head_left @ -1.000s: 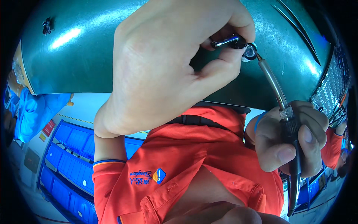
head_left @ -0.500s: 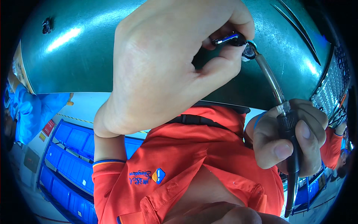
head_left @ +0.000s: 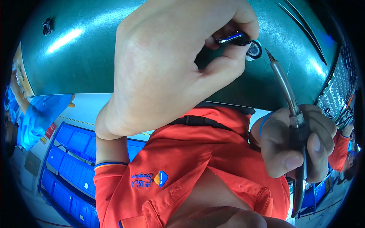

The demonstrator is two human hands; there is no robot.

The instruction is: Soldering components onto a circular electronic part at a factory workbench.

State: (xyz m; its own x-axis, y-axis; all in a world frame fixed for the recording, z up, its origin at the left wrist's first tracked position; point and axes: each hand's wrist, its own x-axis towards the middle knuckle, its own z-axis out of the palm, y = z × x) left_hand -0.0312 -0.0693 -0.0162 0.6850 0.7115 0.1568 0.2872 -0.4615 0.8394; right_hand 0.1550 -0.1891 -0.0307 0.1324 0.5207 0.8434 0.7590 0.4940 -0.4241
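My left hand (head_left: 167, 64) reaches over the green work surface (head_left: 91, 72). Its thumb and forefinger pinch a small glossy black part (head_left: 240, 39) with a round, ring-rimmed end (head_left: 254, 50) facing out to the right. What the part is, I cannot make out; my fingers cover some of it. In my right hand (head_left: 276, 142), closed around the dark handle, is a soldering iron (head_left: 283, 84). Its pointed tip lies just to the right of the round end, with a small gap between them.
Long, thin dark tweezers (head_left: 304, 28) lie at the upper right. A small black piece (head_left: 47, 26) sits at the upper left. Beside the table's right edge is a bumpy metallic sheet (head_left: 336, 85). Blue bins (head_left: 72, 163) fill a rack lower left. A person in blue (head_left: 36, 117) works at the far left.
The soldering iron's tip has drawn away from the round end of the black part, to the right and slightly down. My left hand has barely moved.
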